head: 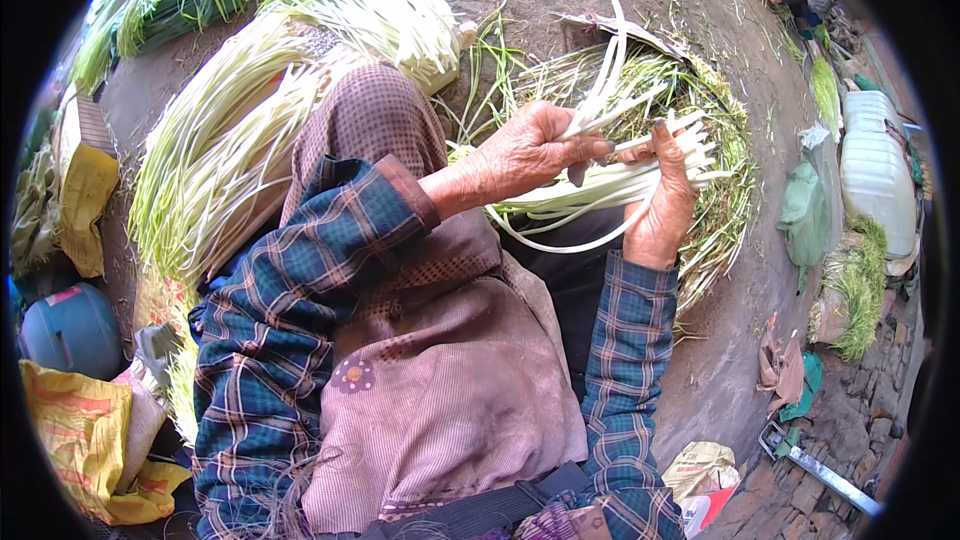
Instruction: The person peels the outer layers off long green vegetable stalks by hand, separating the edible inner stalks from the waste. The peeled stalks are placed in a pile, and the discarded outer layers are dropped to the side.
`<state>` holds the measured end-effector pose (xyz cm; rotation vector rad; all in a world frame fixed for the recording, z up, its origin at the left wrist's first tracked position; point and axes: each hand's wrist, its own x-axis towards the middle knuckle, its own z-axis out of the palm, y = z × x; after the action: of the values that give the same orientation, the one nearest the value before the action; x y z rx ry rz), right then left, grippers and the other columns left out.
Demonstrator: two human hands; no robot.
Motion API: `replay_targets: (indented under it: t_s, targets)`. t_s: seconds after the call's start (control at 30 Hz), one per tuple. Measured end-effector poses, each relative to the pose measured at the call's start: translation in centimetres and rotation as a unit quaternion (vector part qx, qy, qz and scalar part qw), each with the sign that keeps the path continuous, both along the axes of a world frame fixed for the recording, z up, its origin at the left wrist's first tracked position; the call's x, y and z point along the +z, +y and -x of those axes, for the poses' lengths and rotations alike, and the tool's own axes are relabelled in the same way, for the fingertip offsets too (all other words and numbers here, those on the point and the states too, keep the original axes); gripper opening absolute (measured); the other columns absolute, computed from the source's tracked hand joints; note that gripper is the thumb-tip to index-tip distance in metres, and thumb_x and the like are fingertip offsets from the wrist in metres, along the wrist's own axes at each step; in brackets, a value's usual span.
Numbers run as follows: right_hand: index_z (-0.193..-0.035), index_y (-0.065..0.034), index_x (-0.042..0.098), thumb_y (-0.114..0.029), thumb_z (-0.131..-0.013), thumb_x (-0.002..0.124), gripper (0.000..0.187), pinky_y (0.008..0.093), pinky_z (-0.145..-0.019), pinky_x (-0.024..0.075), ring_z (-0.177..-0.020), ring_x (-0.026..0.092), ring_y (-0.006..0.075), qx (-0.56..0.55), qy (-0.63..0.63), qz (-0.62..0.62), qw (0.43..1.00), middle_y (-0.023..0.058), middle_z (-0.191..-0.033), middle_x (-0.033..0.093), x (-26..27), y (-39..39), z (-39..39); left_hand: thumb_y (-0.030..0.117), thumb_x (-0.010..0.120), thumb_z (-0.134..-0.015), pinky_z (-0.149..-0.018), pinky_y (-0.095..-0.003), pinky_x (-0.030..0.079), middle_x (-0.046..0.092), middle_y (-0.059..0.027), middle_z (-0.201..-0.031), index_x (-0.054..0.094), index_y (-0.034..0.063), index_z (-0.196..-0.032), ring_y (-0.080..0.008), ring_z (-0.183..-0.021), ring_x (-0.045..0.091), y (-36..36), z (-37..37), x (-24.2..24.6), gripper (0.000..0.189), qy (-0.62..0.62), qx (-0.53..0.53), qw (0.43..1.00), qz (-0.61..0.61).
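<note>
My left hand (pixel 529 150) grips a few long white stalks (pixel 613 64) of a leafy green vegetable, their upper ends bent and pointing away from me. Close by on its right, my right hand (pixel 664 199) is closed around a thicker bundle of white-stemmed greens (pixel 585 191), cut or root ends facing right. One loose stalk (pixel 570 247) loops below the bundle. Trimmed leaves and straw-like scraps (pixel 712 217) lie in a heap beneath and beyond both hands. Over my lap hangs a checked apron (pixel 450 390).
Sorted white-and-green stalks (pixel 217 157) lie at my left, another pile (pixel 375 7) ahead of them. Further left are a yellow sack (pixel 82 435) and a blue container (pixel 71 330). White plastic jugs (pixel 877 172), a green bag (pixel 802 202) and a metal bar (pixel 832 476) lie at right.
</note>
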<state>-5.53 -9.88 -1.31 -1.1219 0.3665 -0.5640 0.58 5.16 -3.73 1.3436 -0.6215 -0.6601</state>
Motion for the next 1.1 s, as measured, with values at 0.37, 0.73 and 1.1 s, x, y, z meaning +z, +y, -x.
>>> replay_targets:
  t_s: [0.37, 0.73, 1.1]
  targets:
    - [-0.099, -0.0006, 0.061, 0.004, -0.073, 0.068, 0.027, 0.0224, -0.062, 0.0485, -0.072, 0.06, 0.0116, 0.106, 0.028, 0.03, 0.994, 0.0058, -0.088, 0.064, 0.3, 0.8, 0.6, 0.046, 0.052, -0.088, -0.043, -0.0208, 0.045, 0.062, -0.0039, -0.063, 0.064, 0.0027, -0.082, -0.0079, -0.048, 0.057, 0.3, -0.5, 0.6, 0.045, 0.009, -0.097, 0.995, -0.019]
    - [-0.103, -0.0013, 0.06, 0.001, -0.071, 0.072, 0.034, 0.0245, -0.062, 0.0469, -0.076, 0.057, 0.0119, 0.001, -0.06, 0.043, 0.997, 0.0051, -0.094, 0.062, 0.3, 0.4, 0.5, 0.035, 0.053, -0.09, -0.049, -0.0253, 0.045, 0.057, -0.0032, -0.06, 0.06, -0.001, -0.079, -0.01, -0.052, 0.055, 0.4, -0.4, 1.1, 0.038, -0.091, -0.09, 0.98, -0.15]
    - [-0.096, -0.0021, 0.061, 0.003, -0.074, 0.069, 0.024, 0.0269, -0.072, 0.0469, -0.078, 0.058, 0.0131, 0.01, -0.007, 0.063, 0.998, 0.0041, -0.09, 0.062, -0.2, 1.0, 0.6, 0.033, 0.053, -0.09, -0.055, -0.0262, 0.047, 0.059, -0.007, -0.067, 0.059, 0.0009, -0.095, -0.0105, -0.06, 0.057, 0.4, 0.2, 0.8, 0.033, -0.108, -0.066, 0.99, -0.055]
